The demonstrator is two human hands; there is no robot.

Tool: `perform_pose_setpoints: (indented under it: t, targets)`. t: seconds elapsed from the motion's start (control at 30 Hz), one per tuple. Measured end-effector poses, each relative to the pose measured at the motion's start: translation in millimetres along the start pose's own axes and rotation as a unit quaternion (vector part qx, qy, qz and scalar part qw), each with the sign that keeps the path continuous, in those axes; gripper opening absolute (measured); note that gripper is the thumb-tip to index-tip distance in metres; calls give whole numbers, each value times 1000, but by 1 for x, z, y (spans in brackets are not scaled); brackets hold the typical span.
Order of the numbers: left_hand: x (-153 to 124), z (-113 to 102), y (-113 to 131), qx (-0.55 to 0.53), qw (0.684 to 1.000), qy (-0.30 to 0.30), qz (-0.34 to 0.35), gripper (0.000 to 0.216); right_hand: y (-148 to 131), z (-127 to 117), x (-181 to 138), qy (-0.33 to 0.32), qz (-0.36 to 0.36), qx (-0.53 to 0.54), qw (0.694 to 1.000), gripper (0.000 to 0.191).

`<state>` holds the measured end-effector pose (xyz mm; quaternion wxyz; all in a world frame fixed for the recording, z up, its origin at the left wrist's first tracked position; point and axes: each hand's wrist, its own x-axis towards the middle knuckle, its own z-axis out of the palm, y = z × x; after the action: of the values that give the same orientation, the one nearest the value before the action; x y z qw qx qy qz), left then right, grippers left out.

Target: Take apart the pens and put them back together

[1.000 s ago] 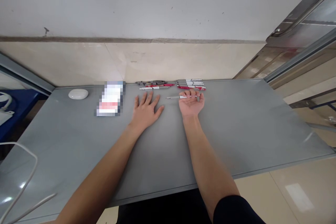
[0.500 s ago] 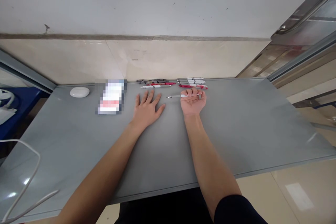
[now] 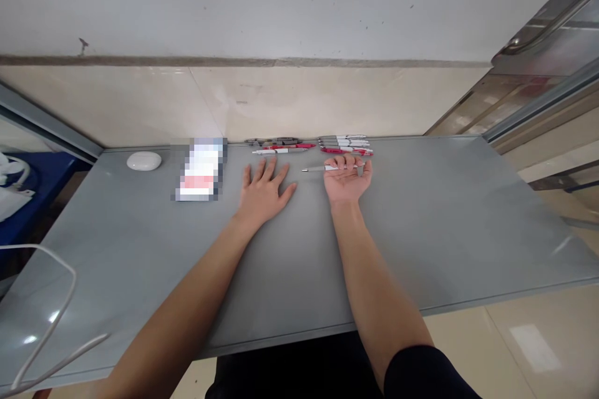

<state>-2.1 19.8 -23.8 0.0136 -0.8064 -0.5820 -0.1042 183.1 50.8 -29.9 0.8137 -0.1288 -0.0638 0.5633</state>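
My left hand (image 3: pixel 264 192) lies flat and palm down on the grey table (image 3: pixel 444 218), fingers spread, holding nothing. My right hand (image 3: pixel 347 181) rests palm up, its fingers curled around a white and grey pen (image 3: pixel 314 169) whose tip points left. Just beyond my left fingers lies a group of pens (image 3: pixel 279 146), red, white and grey. A second group of pens (image 3: pixel 345 144) lies just beyond my right hand, near the table's far edge.
A blurred rectangular object (image 3: pixel 200 168) lies left of my left hand, and a white oval case (image 3: pixel 144 161) sits further left. A white cable (image 3: pixel 51 318) loops over the near left corner. A tiled wall backs the table; a metal frame (image 3: pixel 538 43) stands at right.
Both hands keep their poses and the pen stays in my right hand. The view has shifted slightly, so everything sits a little further right and up in the picture.
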Motion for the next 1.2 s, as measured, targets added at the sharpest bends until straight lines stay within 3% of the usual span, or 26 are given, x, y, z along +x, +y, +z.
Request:
perform_pose_setpoints:
  t: [0.87,1.2]
  targets:
    - [0,0,0,0,1000,-5,-4,58,0,-2,0,-7,27,67,997,23]
    - [1,2,-2,-5,1000,5,2,59,-2,0,0,0,17,24,1000,24]
